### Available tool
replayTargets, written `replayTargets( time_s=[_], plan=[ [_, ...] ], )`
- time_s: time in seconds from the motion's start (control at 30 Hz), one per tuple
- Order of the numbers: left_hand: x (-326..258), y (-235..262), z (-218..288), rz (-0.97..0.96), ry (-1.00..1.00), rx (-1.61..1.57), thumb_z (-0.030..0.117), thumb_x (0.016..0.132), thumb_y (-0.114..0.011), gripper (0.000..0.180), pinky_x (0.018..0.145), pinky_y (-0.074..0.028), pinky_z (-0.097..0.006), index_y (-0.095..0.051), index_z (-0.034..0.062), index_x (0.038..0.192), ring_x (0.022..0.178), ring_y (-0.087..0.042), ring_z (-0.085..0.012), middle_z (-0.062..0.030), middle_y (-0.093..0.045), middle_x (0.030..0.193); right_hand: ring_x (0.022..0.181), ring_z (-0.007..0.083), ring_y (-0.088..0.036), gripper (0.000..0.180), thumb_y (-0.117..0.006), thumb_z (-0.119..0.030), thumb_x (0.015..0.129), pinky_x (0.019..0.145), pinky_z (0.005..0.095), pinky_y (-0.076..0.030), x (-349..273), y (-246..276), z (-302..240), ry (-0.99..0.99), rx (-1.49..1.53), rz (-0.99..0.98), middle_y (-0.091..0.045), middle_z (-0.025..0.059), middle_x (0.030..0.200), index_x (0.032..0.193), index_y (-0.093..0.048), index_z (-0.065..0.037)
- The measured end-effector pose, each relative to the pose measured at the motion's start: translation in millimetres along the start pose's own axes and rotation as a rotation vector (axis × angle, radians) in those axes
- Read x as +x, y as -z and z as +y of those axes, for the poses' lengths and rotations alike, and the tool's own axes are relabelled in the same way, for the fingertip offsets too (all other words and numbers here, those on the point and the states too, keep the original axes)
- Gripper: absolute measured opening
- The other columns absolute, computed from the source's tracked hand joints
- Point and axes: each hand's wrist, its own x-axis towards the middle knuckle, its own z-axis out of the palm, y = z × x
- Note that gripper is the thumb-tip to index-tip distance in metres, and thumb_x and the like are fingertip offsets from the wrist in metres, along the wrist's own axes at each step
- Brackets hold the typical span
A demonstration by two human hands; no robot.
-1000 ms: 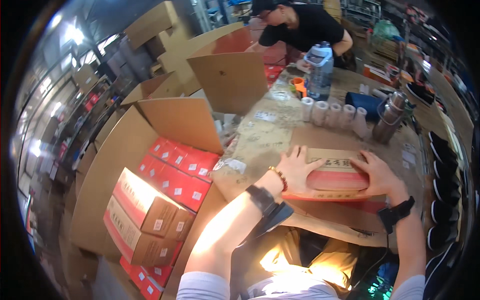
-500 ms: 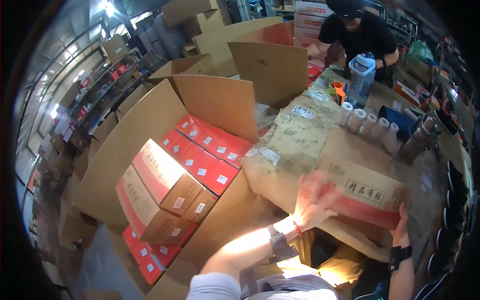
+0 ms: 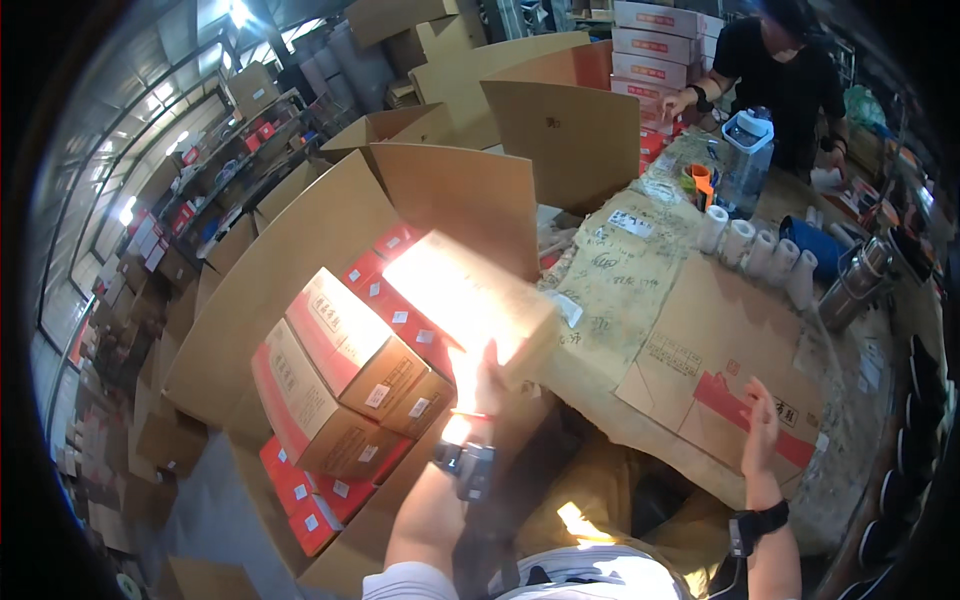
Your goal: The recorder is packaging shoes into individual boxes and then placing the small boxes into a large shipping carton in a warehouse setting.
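Observation:
My left hand (image 3: pixel 478 378) grips the near edge of a cardboard shoebox-sized box (image 3: pixel 475 290), washed out by bright light. That box is tilted over a large open carton (image 3: pixel 285 265). Inside the carton are red boxes (image 3: pixel 415 335) with white labels, and tan-and-red boxes (image 3: pixel 340 325) stacked on top at its near left side. My right hand (image 3: pixel 762 430) is empty, fingers apart, just above a flat piece of cardboard (image 3: pixel 700 325) with a red band on the worktable. Whether its fingers touch the cardboard, I cannot tell.
White rolls (image 3: pixel 740 240), a clear water jug (image 3: pixel 745 160), orange-handled scissors (image 3: pixel 703 180) and a metal flask (image 3: pixel 855 285) stand along the worktable (image 3: pixel 600 290). A co-worker in black (image 3: pixel 785 85) is at its far end. Dark shoes (image 3: pixel 920 430) line the right edge. Another open carton (image 3: pixel 565 140) stands behind.
The tan-and-red box has left the worktable and moved left over the large carton in my left hand. My right hand has let go of it. The flat cardboard beneath is now uncovered.

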Motion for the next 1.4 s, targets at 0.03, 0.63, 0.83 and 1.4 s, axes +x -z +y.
replayTargets(
  time_s=[0.03, 0.63, 0.83, 1.4],
  plan=[
    [2, 22, 6, -0.005, 0.139, -0.061, 0.038, 0.093, -0.049, 0.057, 0.104, -0.034, -0.048, -0.033, 0.0052, 0.136, 0.126, -0.038, -0.0346, -0.0145, -0.033, 0.139, 0.103, 0.0157, -0.051, 0.039, -0.044, -0.034, 0.096, 0.089, 0.0285, -0.041, -3, 18, 13, -0.021, -0.032, 0.074, -0.054, 0.0042, 0.113, 0.119, -0.054, -0.004],
    [64, 18, 21, -0.095, -0.308, 1.932, 0.012, 0.075, -0.063, 0.063, 0.098, -0.036, -0.05, -0.04, 0.0126, 0.134, 0.126, -0.037, -0.0366, -0.0189, -0.035, 0.139, 0.081, 0.0158, -0.055, 0.016, -0.056, -0.012, 0.089, 0.071, 0.026, -0.043, -24, 68, 42, 0.13, -0.474, 0.235, -0.056, 0.0056, 0.088, 0.088, -0.064, 0.001],
    [0, -34, -20, -0.353, -0.581, 1.796, 0.017, 0.074, -0.067, 0.063, 0.106, -0.021, -0.054, -0.043, 0.0124, 0.132, 0.133, -0.028, -0.0356, -0.0164, -0.033, 0.142, 0.083, 0.0115, -0.053, 0.013, -0.057, -0.011, 0.089, 0.071, 0.0231, -0.042, -29, 99, 42, -0.018, 0.051, 0.267, -0.054, 0.0026, 0.091, 0.09, -0.063, 0.0],
    [-28, -73, -111, -0.493, -0.176, 1.385, 0.03, 0.086, -0.055, 0.07, 0.11, -0.014, -0.048, -0.023, -0.0002, 0.14, 0.137, -0.016, -0.0343, -0.0229, -0.024, 0.145, 0.131, 0.0392, -0.026, 0.087, -0.08, -0.021, 0.059, 0.104, 0.048, -0.026, -95, 96, 21, -0.085, -1.221, 0.136, -0.024, 0.0184, 0.146, 0.136, -0.04, -0.017]
  ],
)
